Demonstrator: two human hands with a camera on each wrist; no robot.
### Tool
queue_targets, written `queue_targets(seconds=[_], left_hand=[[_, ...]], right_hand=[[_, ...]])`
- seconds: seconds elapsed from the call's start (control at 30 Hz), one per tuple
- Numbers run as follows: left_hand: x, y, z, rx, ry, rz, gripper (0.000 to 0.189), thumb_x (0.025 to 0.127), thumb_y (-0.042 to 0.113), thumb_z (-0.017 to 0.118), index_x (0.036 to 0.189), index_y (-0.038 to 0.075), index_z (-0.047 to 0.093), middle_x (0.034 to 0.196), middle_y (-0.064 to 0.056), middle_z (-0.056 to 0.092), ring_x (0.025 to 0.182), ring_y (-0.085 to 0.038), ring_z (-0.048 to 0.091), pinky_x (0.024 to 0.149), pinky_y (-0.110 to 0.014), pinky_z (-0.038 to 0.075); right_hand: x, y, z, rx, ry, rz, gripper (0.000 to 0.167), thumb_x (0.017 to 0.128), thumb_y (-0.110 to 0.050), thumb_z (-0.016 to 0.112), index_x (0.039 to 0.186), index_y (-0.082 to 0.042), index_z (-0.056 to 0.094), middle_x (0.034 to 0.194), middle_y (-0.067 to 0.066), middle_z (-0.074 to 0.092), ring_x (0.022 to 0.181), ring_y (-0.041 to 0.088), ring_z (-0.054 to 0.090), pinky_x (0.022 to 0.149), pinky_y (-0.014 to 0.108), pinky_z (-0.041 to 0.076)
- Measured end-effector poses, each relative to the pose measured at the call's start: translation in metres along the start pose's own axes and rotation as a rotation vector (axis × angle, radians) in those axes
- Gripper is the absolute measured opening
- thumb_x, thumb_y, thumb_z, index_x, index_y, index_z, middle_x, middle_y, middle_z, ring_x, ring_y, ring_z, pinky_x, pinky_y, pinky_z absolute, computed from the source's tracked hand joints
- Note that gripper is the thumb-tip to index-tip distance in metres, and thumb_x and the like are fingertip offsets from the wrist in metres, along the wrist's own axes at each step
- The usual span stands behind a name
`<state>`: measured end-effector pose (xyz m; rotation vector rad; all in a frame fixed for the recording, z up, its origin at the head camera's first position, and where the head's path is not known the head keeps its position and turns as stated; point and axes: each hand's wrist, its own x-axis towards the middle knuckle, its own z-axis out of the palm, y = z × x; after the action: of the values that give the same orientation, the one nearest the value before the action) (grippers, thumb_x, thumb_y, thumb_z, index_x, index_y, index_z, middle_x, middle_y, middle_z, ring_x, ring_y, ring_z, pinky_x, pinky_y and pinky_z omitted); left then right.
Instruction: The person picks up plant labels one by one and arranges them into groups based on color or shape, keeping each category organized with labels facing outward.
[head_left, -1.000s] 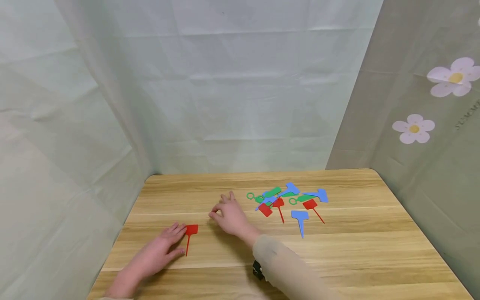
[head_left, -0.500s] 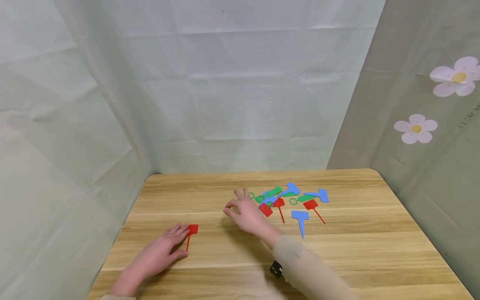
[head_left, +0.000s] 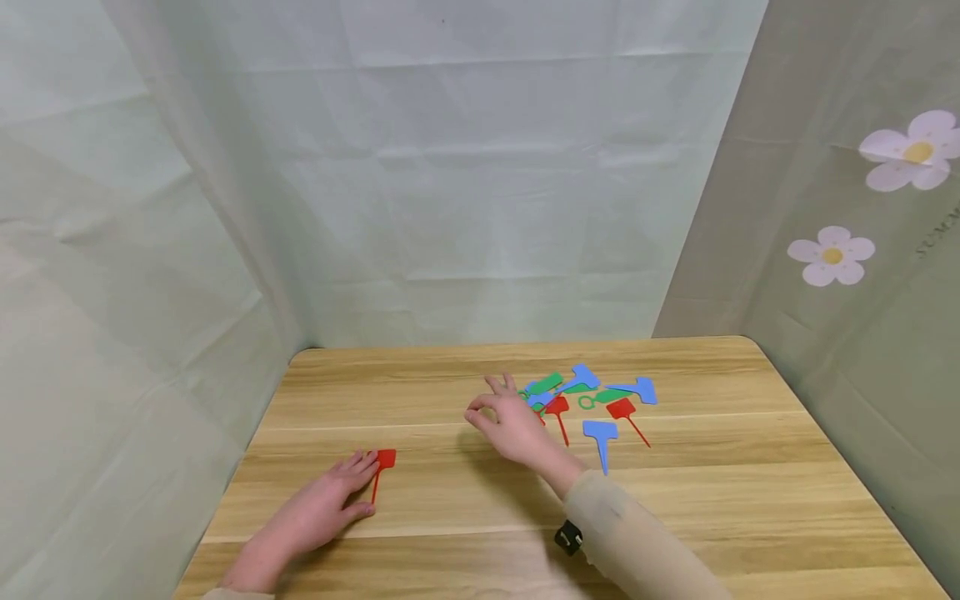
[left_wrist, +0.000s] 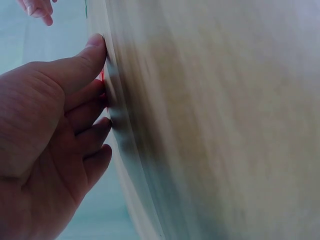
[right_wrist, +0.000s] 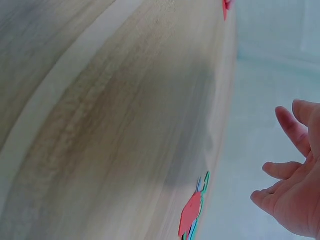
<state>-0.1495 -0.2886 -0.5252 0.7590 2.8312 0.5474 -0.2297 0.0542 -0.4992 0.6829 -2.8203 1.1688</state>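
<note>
A red plant label (head_left: 386,459) with a flat head and thin stem lies on the table at left. My left hand (head_left: 307,512) rests on it, fingertips on the head's left side and thumb by the stem's lower end. In the left wrist view the fingers lie extended against the tabletop. My right hand (head_left: 517,429) hovers above the table, just left of a cluster of labels, hiding part of it. The right wrist view shows its thumb and index finger near each other, with nothing held. The cluster includes a green ring-ended label (head_left: 611,397) and a blue T-shaped label (head_left: 542,400).
Nearer the front lies another blue T-shaped label (head_left: 601,432). A red label (head_left: 622,408) lies behind and to its right. The wooden table (head_left: 750,500) is backed by hanging cloth sheets (head_left: 480,208). A black wrist camera (head_left: 568,537) sits under the right sleeve.
My right hand has moved to the right toward the cluster, now covering some labels at its left end. The left hand shifted slightly right over the red label.
</note>
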Motion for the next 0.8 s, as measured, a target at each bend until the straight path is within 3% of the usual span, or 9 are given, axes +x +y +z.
queue_targets(seconds=[0.13,0.3,0.57,0.73,0.8], left_hand=[[-0.001,0.002,0.000,-0.019,-0.016,-0.001,0.063,0.102,0.024,0.074,0.152,-0.008,0.053,0.162,-0.025,0.046,0.150,-0.050,0.039,0.119,-0.065,0.035],[-0.001,0.005,-0.001,-0.061,-0.051,-0.058,0.065,0.103,0.027,0.073,0.154,-0.006,0.052,0.165,-0.023,0.042,0.153,-0.049,0.036,0.120,-0.065,0.035],[-0.001,0.004,0.001,-0.072,-0.049,-0.062,0.065,0.103,0.026,0.072,0.156,-0.007,0.049,0.167,-0.022,0.040,0.154,-0.048,0.034,0.121,-0.064,0.033],[-0.003,0.008,0.001,-0.022,-0.038,-0.054,0.066,0.105,0.026,0.070,0.158,-0.005,0.047,0.169,-0.020,0.038,0.154,-0.046,0.034,0.120,-0.062,0.036],[-0.004,0.009,0.001,0.012,-0.042,-0.043,0.065,0.106,0.025,0.068,0.159,-0.006,0.045,0.170,-0.021,0.036,0.155,-0.047,0.034,0.120,-0.062,0.036]], right_hand=[[-0.004,0.003,-0.004,0.013,0.007,0.014,0.018,0.109,-0.030,0.065,0.111,-0.020,0.080,0.162,0.027,0.045,0.159,0.054,0.014,0.119,0.073,0.030],[-0.011,0.008,-0.015,0.042,0.023,0.033,0.018,0.108,-0.030,0.066,0.110,-0.019,0.081,0.162,0.027,0.045,0.159,0.054,0.015,0.118,0.074,0.031],[-0.026,0.025,-0.040,0.060,0.080,0.083,0.019,0.108,-0.031,0.068,0.111,-0.016,0.080,0.164,0.025,0.043,0.159,0.054,0.015,0.122,0.074,0.022],[-0.035,0.038,-0.056,0.060,0.087,0.138,0.018,0.107,-0.029,0.069,0.113,-0.016,0.080,0.168,0.023,0.038,0.160,0.051,0.009,0.119,0.077,0.027],[-0.039,0.041,-0.062,0.049,0.082,0.152,0.020,0.107,-0.030,0.069,0.115,-0.015,0.080,0.169,0.022,0.037,0.161,0.050,0.008,0.115,0.075,0.036]])
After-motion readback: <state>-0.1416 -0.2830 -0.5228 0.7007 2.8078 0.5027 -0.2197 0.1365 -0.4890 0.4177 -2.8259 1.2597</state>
